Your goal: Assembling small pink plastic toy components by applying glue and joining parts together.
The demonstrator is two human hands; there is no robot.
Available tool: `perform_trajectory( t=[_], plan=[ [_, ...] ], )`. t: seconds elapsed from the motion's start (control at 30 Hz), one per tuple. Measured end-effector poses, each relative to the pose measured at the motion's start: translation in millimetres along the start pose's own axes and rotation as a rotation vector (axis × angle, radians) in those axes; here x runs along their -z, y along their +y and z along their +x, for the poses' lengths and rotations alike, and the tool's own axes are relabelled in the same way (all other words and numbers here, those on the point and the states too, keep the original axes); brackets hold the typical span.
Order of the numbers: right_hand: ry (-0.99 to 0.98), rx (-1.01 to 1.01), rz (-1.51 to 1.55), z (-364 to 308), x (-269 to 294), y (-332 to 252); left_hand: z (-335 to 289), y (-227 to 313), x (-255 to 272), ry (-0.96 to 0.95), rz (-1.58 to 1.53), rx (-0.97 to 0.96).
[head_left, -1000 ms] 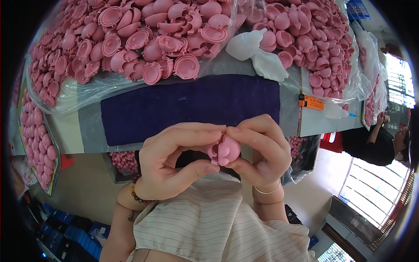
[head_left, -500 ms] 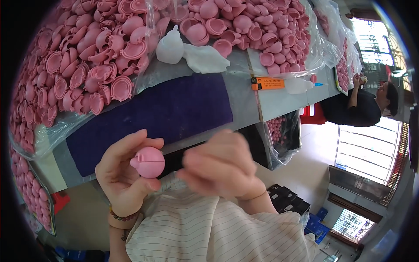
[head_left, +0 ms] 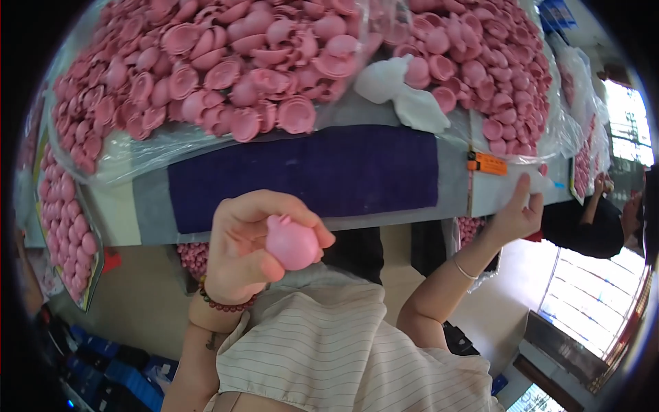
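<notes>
Holding the round pink rubber ball [head_left: 293,242] firmly in the closed left hand [head_left: 244,250], the open, empty right hand [head_left: 516,214] should reach carefully to the white squeeze bottle [head_left: 549,184] at the right.

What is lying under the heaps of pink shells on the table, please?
Clear plastic sheeting lies under the pink shells, spilling onto the table beside a dark purple mat. The tabletop beneath the heaps is hidden.

The purple mat [head_left: 309,172] lies bare; pink shell heaps [head_left: 206,75] crowd behind it.
</notes>
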State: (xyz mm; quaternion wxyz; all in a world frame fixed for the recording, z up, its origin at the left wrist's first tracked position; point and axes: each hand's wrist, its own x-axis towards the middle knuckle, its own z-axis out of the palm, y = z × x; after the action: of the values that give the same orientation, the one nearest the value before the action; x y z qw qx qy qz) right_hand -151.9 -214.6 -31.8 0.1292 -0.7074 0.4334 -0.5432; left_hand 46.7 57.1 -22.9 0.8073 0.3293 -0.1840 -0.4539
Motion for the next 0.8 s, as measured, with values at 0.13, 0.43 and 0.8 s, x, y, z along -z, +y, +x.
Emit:
perform_trajectory(
  t=[0.13,0.43,0.8],
  plan=[
    [-0.006,-0.091,0.506,-27,-20,-57,-1,5,5,-0.058,-0.100,0.074],
    [-0.519,-0.112,0.880,-77,-44,-126,-1,16,5,-0.041,-0.279,0.218],
    [-0.503,-0.057,0.831,-79,-30,-109,-56,137,96,1.052,1.646,-0.758]
  ],
)
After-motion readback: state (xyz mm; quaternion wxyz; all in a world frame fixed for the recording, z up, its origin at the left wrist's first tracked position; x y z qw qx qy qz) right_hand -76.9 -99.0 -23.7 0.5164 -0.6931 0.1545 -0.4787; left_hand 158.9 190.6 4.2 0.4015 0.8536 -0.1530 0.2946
